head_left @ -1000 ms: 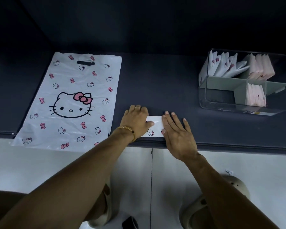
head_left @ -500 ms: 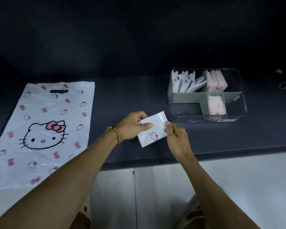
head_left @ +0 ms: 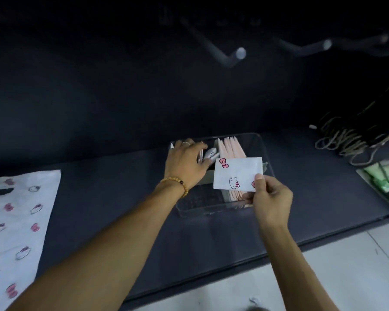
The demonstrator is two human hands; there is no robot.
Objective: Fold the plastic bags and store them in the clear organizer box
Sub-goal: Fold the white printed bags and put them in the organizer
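pinching cat-and-bow printed folded bag (head_left: 237,173), right hand (head_left: 270,198); left hand (head_left: 185,162) fingers spread inside organizer box (head_left: 265,149)

folded bag (head_left: 238,173): white, cat print, above clear organizer box (head_left: 268,158) | flat bag (head_left: 14,221): counter left

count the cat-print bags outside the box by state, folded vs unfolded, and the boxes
folded cat-print bag, pinched in the right hand: 1
unfolded cat-print bag, flat on the counter: 1
clear organizer box, with the left hand reaching in: 1
total: 3
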